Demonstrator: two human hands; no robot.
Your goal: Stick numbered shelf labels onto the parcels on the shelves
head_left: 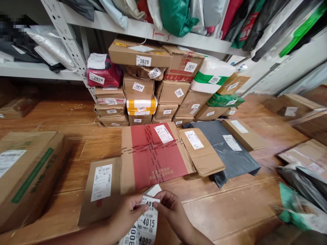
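Note:
Low in the middle of the view, my left hand (136,207) and my right hand (167,206) pinch the upper part of a strip of printed number labels (148,223). One label on it reads 4015, and the topmost number is partly under my right thumb. More of the strip hangs below, with 4002 and a sideways 4008 showing. Just beyond my fingers lies a flat red and brown carton (160,160) with a white shipping label. A brown carton (102,194) with a shipping label lies left of my left hand.
Numbered parcels (138,86) are stacked under a white metal shelf (143,29) full of bagged packages. A flat brown box (201,149) and a dark grey bag (230,149) lie to the right. A large carton (28,177) stands at left; more parcels (306,153) line the right side.

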